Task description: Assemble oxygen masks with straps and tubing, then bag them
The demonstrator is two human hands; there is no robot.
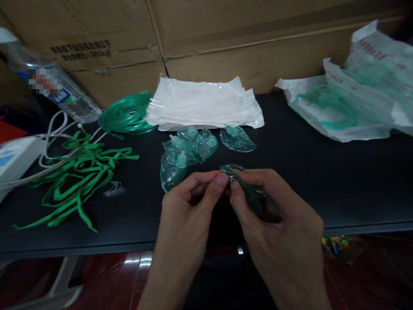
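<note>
A clear green oxygen mask is held low over the front of the black table. My right hand is closed around its body. My left hand pinches at its near tip, thumb and forefinger together. A small shiny piece, like a metal nose strip, shows between the two thumbs; its ends are hidden by fingers. Just beyond my hands lie several similar masks in a cluster, and one mask sits slightly apart to their right.
Green elastic straps lie tangled at left, beside thin clear loops. Behind are coiled green tubing, white packets and a plastic bottle. Bagged tubing stands at right. Cardboard boxes back the table.
</note>
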